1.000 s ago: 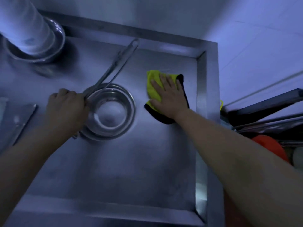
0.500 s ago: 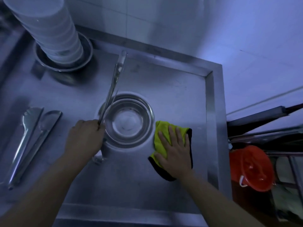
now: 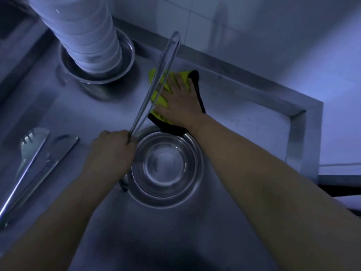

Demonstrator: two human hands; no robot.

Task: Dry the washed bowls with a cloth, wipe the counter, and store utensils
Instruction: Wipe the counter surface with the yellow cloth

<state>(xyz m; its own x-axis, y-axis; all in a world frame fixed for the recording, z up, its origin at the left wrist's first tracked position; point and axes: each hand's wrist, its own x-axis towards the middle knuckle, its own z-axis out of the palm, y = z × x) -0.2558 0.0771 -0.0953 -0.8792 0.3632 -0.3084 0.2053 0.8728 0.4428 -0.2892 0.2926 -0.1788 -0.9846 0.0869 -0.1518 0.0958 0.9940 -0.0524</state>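
Note:
My right hand (image 3: 180,98) lies flat with spread fingers on a yellow cloth with a black edge (image 3: 158,94), pressing it onto the steel counter (image 3: 244,118) beyond a steel bowl (image 3: 166,167). The bowl stands upright in the middle of the counter. My left hand (image 3: 111,151) grips the near end of long steel tongs (image 3: 156,83), which slant up and away over the cloth. The hand sits against the bowl's left rim.
A tall stack of white bowls (image 3: 84,32) stands in a steel basin (image 3: 97,61) at the back left. A second pair of tongs (image 3: 33,169) lies on the counter at the left. A raised rim (image 3: 304,141) bounds the counter at right; a tiled wall rises behind.
My right hand slid the cloth from the bowl's right side to the counter behind it. My left hand kept its grip on the tongs beside the bowl.

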